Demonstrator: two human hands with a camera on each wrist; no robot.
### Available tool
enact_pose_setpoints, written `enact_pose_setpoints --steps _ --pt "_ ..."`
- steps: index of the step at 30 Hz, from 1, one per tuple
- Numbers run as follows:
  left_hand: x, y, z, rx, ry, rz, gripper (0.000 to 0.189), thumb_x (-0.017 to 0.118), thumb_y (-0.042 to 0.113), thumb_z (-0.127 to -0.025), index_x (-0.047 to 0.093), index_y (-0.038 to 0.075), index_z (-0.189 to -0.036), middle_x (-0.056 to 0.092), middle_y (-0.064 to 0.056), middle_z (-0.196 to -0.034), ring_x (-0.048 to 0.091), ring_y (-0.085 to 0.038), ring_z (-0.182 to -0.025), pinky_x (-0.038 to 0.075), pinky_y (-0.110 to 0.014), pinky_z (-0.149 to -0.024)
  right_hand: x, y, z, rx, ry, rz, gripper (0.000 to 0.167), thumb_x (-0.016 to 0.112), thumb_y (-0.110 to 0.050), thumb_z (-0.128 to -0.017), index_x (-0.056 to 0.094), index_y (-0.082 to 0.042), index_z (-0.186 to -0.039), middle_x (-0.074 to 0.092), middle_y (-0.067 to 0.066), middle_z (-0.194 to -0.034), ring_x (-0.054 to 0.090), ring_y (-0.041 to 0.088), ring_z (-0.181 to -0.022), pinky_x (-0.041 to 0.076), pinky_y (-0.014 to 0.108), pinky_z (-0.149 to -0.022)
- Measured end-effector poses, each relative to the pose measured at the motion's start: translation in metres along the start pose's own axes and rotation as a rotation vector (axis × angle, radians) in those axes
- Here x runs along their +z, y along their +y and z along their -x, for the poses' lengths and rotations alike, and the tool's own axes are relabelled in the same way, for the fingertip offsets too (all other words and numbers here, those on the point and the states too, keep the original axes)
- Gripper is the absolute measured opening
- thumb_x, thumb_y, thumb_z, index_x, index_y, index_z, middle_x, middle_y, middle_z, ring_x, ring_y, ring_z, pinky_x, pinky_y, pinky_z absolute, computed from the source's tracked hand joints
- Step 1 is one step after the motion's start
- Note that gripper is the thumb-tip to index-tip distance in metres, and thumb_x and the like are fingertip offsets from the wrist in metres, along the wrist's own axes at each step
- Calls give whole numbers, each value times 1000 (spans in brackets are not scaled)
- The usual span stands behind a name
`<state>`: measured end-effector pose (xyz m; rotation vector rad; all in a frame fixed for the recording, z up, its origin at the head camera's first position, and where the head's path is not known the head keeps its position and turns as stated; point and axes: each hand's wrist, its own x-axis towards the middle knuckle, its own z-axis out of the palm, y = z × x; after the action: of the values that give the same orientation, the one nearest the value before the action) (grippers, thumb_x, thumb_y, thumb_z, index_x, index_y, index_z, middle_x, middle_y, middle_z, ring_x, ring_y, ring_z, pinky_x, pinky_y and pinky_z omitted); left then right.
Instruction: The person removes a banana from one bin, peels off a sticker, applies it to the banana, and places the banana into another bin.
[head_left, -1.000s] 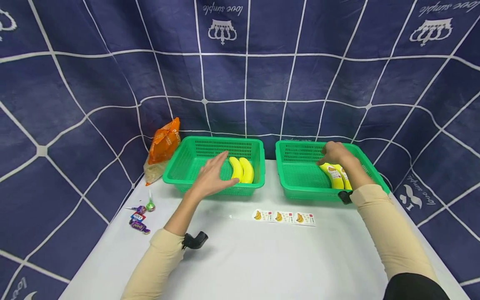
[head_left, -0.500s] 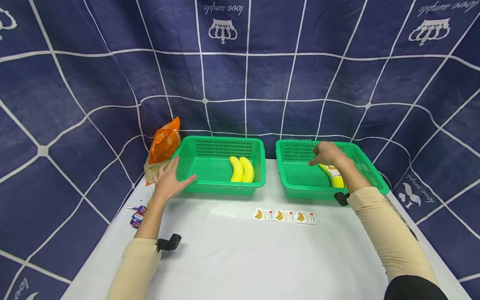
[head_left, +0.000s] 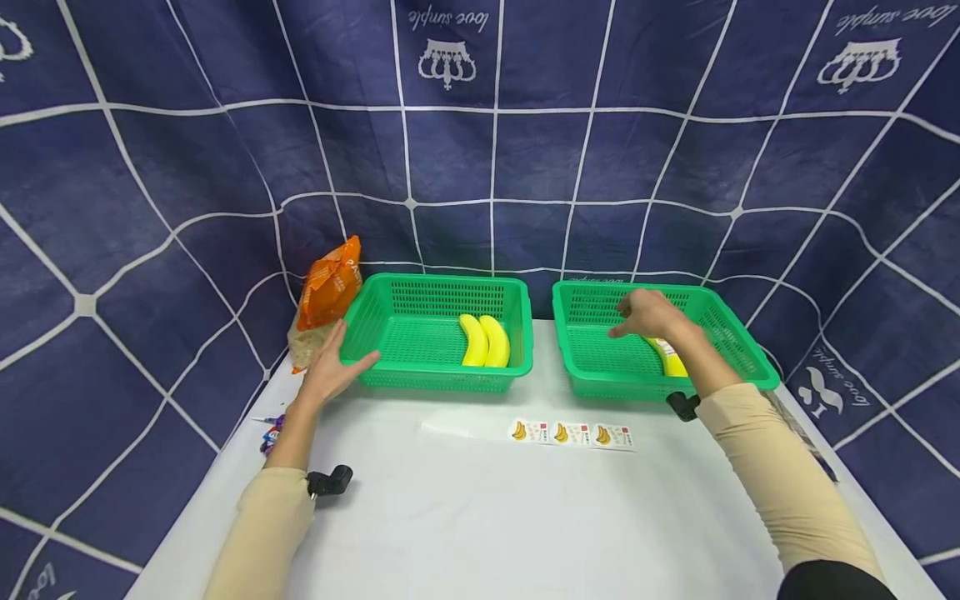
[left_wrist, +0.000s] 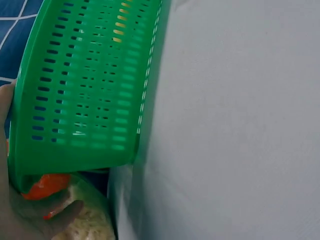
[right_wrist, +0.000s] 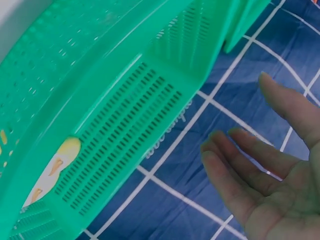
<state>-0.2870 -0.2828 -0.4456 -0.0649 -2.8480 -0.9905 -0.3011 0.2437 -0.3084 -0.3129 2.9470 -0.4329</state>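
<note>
Toward the back of the bench [head_left: 525, 517], the left green basket [head_left: 431, 380] stood upright, with two plain yellow bananas [head_left: 497, 343] side by side near its right end. The step in hand seemed to be settling the left hand [head_left: 330, 371] at that basket's other end; by the look of it, this called for a light, even touch, with no downward push, since the bananas sat loose and off-centre and could roll if the basket jolted. That hand lay at the near left corner, well apart from the bananas, thumb spread wide of gently bent fingers; it had no clear grip on anything, and whether skin met rim was hard to tell. The right hand [head_left: 648, 315] hung above the right green basket [head_left: 615, 387], fingers loosely curved, thumb well out, nothing between them. Under its wrist a labelled banana [head_left: 671, 361] lay partly hidden, clear of the fingers. Nearer the person than both baskets, a strip of banana stickers [head_left: 572, 432] lay flat. An orange-topped bag [head_left: 330, 283] stood just beyond the left hand, wrapped sweets [head_left: 272, 437] showed beside that forearm, and a navy gridded curtain [head_left: 450, 158] hung behind everything.
</note>
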Motion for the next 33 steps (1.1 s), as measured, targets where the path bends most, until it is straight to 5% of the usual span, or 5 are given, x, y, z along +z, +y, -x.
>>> enact_pose_setpoints --steps 12,33 --pt "6 -1 -4 -33 40 113 105 65 60 -83 9 12 -158 6 -9 -166 13 -47 -148 18 -68 -115 -2 -33 -10 -49 -20 -22 62 75 -33 -84 57 4 -131 61 24 -131 52 42 -125 47 55 -100" --pt "10 -7 -1 -64 49 178 104 68 58 -82 10 17 -158 5 -2 -166 11 -44 -149 17 -67 -116 25 -110 -72 -213 -159 -23 62 77 -31 -84 56 -3 -135 61 18 -133 54 33 -124 51 44 -98"
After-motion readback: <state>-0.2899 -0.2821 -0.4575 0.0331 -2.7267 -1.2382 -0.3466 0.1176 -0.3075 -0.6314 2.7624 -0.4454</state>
